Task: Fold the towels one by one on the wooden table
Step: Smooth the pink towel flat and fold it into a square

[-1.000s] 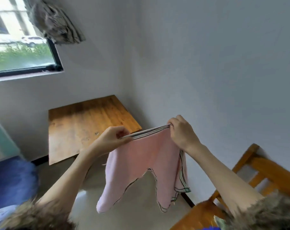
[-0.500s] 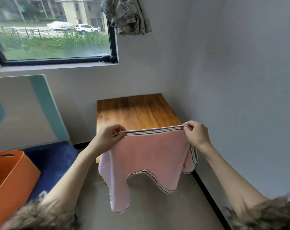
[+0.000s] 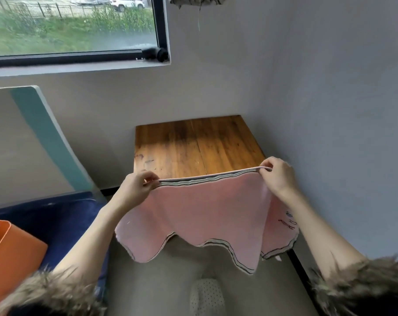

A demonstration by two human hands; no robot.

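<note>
Head view, single frame. Landmark for all positions: wooden table [image 3: 198,144], set in the corner where the two grey walls meet.

Item 1. Pink towel [image 3: 207,210], striped hem. Held in the air at the table's near edge, not resting on the top. Upper hem stretched almost straight between two hands; lower hem hangs in uneven waves below the table's near edge, towards the floor. Small printed marks show on the flap nearest the right-hand wall.

Item 2. Left hand [image 3: 136,188]. At the table's near left corner. Thumb and fingers closed together, pinching the towel's upper left corner.

Item 3. Right hand [image 3: 277,176]. At the table's near right corner. Fingers curled, pinching the upper right corner of the hem.

Item 4. Orange bin [image 3: 11,261]. Well to the left of the table, low down, on a dark blue surface.

Item 5. Window [image 3: 75,30]. Above and left of the table, in the far wall; a dark small object sits on its sill.

Item 6. Teal-edged panel [image 3: 50,142]. Leaning against the wall, left of the table.

Hazards, as judged:
- Towel hangs bunched and wavy; laid down this way it would likely land creased, giving a crooked fold.
- Grip is by fingertips only at two corners; a snap or shake to flatten it could pull a corner free.
- Table sits tight against the right wall; a wide spread may push that flap against the wall or off the edge.
</note>
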